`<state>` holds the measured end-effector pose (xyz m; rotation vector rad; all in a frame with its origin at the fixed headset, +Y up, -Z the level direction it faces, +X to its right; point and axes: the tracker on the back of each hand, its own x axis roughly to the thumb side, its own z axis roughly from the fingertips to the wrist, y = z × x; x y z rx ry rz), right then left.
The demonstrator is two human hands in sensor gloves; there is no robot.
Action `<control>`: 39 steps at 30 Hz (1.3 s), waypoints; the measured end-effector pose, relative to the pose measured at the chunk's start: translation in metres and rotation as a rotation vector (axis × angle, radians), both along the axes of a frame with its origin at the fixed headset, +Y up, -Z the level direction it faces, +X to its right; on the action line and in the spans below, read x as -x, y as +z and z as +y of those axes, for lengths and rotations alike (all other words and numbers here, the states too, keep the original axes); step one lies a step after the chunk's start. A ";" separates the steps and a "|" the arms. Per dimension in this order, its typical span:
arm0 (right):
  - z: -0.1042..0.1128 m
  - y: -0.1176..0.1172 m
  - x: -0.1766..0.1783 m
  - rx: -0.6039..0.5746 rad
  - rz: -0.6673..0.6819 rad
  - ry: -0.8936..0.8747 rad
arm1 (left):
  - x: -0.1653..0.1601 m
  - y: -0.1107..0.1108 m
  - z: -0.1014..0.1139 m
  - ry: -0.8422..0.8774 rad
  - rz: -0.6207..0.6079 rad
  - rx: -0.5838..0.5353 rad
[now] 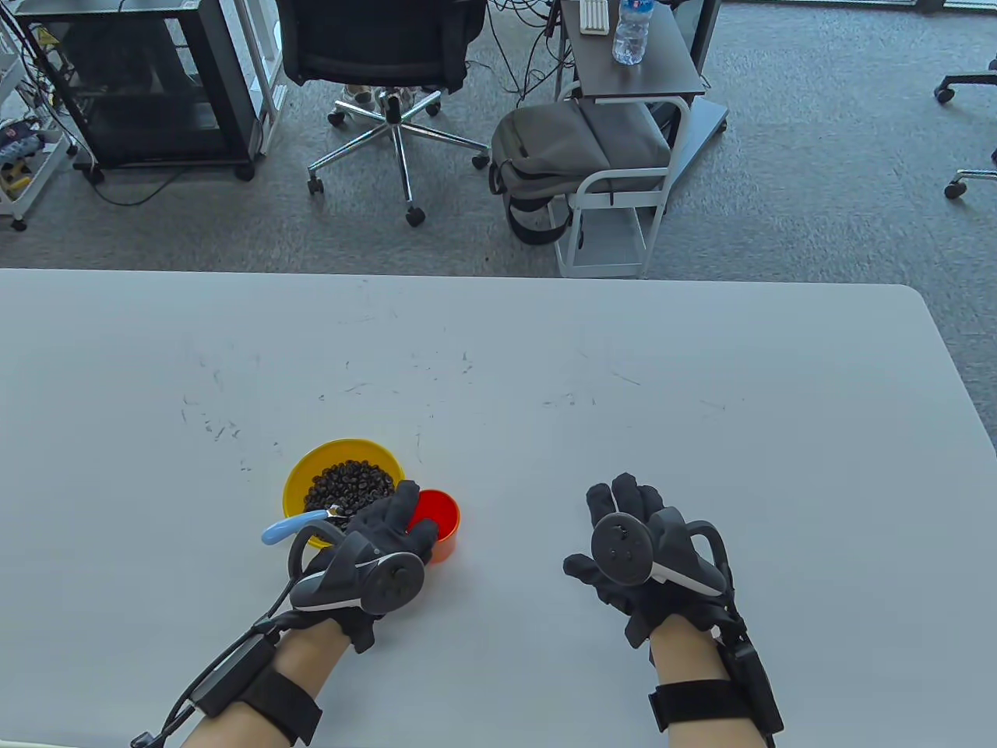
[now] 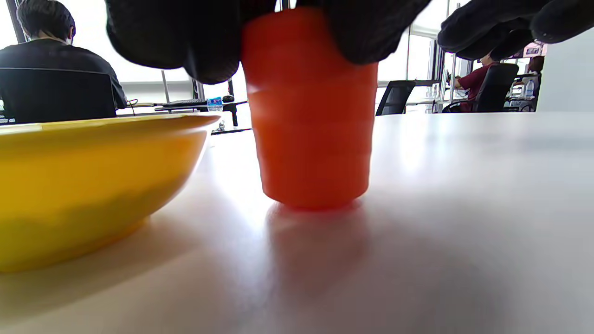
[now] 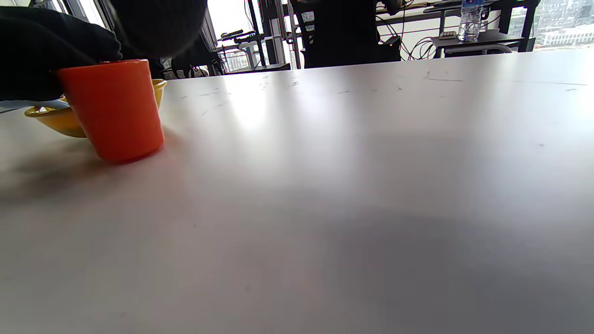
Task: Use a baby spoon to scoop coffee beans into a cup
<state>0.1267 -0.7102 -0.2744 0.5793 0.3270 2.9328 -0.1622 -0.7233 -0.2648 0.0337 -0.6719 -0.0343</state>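
Left hand (image 1: 366,557) seemingly holds spoon (image 1: 300,526) beside orange cup (image 1: 438,520)

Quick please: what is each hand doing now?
Left hand: grips the orange plastic cup at its rim.
Right hand: open, holds nothing.

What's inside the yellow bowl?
The yellow bowl holds a heap of dark coffee beans. The tip of the blue baby spoon reaches in near the beans; the left hand covers the bowl's near edge, hiding that part.
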 end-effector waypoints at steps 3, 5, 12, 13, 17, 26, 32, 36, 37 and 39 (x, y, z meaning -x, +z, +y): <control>0.000 0.000 0.000 -0.002 0.001 -0.004 | -0.005 0.006 0.007 0.051 -0.046 -0.032; 0.000 0.000 0.000 -0.002 0.003 -0.004 | -0.011 0.012 0.009 0.068 -0.100 -0.025; 0.000 0.002 0.002 -0.002 0.013 -0.001 | -0.034 0.031 0.003 0.033 -0.230 -0.006; 0.000 0.002 0.002 -0.002 0.014 0.000 | -0.034 0.031 0.002 0.029 -0.230 -0.003; 0.000 0.002 0.003 0.001 0.019 0.003 | -0.033 0.030 -0.005 -0.009 -0.233 0.019; 0.000 0.003 0.004 0.000 0.025 0.002 | -0.018 0.022 0.012 0.017 -0.188 0.066; 0.001 0.003 0.003 0.003 0.020 -0.001 | 0.048 -0.002 0.037 0.301 0.112 0.124; 0.001 0.003 0.003 0.009 0.017 -0.007 | 0.107 -0.017 0.034 0.289 0.362 0.107; 0.001 0.003 0.003 0.010 0.017 -0.006 | 0.115 -0.019 0.031 0.286 0.399 0.120; 0.001 0.003 0.005 0.012 0.020 -0.010 | 0.133 -0.023 0.023 0.308 0.484 0.154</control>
